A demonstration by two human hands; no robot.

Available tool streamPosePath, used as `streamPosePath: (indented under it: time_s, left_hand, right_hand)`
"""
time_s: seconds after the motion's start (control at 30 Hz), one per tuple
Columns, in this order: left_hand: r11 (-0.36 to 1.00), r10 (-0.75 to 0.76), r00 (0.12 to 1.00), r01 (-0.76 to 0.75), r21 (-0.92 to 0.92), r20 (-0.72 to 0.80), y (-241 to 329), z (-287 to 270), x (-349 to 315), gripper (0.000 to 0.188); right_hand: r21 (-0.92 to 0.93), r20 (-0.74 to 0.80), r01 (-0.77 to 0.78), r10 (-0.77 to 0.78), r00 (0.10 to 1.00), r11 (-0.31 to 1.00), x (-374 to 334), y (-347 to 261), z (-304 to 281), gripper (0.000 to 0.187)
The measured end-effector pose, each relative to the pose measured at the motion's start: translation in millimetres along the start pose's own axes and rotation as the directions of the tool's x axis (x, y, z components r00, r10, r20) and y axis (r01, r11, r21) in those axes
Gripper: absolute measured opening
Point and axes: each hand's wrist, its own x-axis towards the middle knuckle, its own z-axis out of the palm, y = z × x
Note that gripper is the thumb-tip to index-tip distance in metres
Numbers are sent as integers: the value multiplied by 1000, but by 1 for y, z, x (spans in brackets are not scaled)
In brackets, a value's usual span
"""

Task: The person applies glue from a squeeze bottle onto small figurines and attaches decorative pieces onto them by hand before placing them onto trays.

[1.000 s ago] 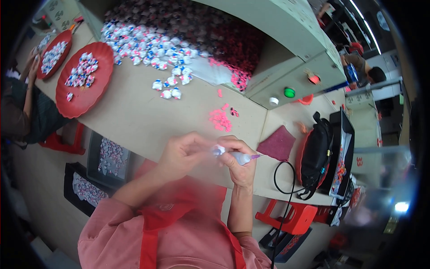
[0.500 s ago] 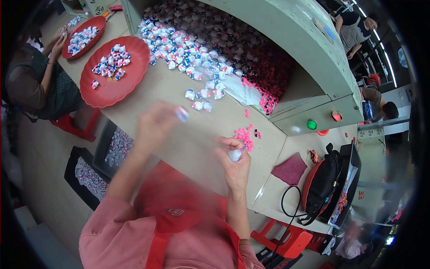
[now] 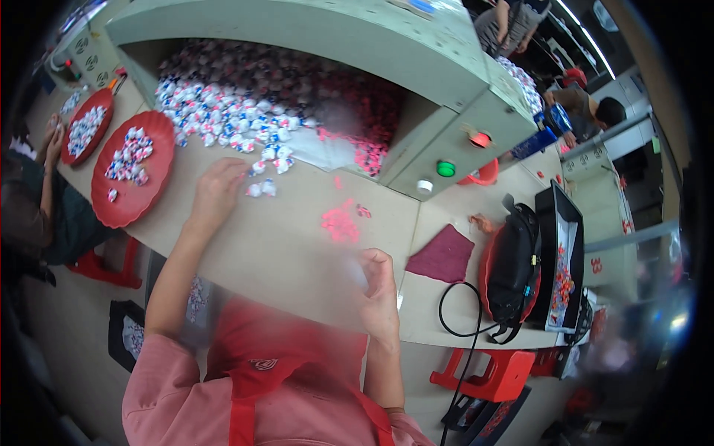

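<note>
Just to the right of the left hand, loose white figures lay on the table; its fingers were partly bent, reaching toward them, and I could not tell whether they touched or pinched one. The right hand was curled around a pale bottle, blurred at its left side. Pink pieces lay just beyond that hand, and a maroon cloth to its right. A hasty push by the left fingertips could have knocked the figures apart, since nothing penned them in. A low sweep of the right hand could have scattered the small pieces, and a slack grip could have let the bottle slip.
</note>
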Motion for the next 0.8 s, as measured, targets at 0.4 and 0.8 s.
streamPosePath:
  time_s: [0.4,0.8]
  left_hand:
    - [-368,-172,734,570,-734,657,163,-15,6,34]
    - [46,-307,861,440,-897,407,168,-27,-8,42]
  right_hand:
    - [155,-522,298,-178,834,942,-21,-25,-18,42]
    - [-340,-343,283,-399,851,897,-36,-46,12,41]
